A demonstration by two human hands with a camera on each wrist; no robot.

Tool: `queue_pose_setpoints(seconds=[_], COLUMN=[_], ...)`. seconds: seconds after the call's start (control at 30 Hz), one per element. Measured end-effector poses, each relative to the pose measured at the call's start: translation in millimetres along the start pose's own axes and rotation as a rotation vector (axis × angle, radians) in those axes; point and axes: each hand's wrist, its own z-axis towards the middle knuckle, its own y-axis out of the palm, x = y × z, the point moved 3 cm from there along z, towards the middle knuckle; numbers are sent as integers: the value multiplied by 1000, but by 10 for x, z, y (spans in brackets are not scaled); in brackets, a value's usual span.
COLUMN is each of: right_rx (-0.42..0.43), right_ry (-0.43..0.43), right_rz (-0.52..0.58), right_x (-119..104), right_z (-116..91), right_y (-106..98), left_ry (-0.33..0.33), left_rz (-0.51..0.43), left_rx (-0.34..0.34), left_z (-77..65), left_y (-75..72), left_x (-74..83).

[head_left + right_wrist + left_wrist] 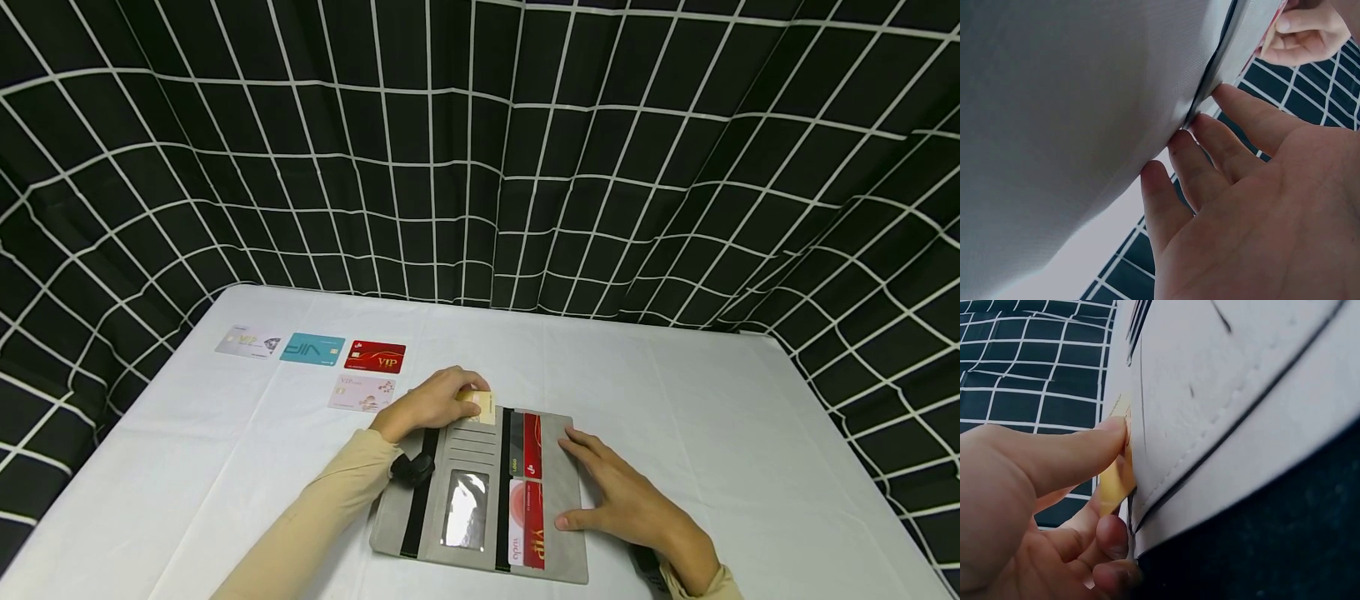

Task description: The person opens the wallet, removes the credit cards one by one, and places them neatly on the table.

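Observation:
A grey card organizer point(558, 542) with black bands lies unfolded on the table. At its top edge my left hand point(435, 404) pinches a yellow card point(487, 407) between thumb and fingers; in the left wrist view the yellow card point(1119, 478) meets the edge of the pale fabric. My right hand point(633, 500) rests along the organizer's right side, its fingers extended, and in the right wrist view the fingertips point(1182, 144) touch the edge. Red cards point(533, 446), a dark grey card point(517, 454) and a pink-and-white card point(517, 521) sit in the right-hand pockets. A clear window point(466, 508) is at lower left.
Left of the organizer lie a silver card point(249, 342), a teal card point(312, 349), a red VIP card point(375, 357) and a pale pink card point(362, 393). A white cloth covers the table point(675, 400). Black gridded curtain point(480, 167) hangs behind and at both sides.

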Motion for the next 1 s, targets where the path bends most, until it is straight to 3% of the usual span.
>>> queue_pose_setpoints(seconds=[0.3, 0.53, 0.77, 1.0], right_rx=[4, 5, -7, 4], right_ry=[5, -4, -1, -26], right_rz=[-1, -5, 0, -15], right_x=[-6, -11, -5, -10], right_z=[-5, -5, -8, -24], right_y=[-2, -1, -17, -28], left_ry=[-2, 4, -53, -27], left_rz=[-11, 10, 42, 25], left_rx=[27, 0, -17, 28], left_z=[26, 18, 18, 36], left_y=[-18, -25, -9, -22], left_x=[-22, -24, -19, -3])
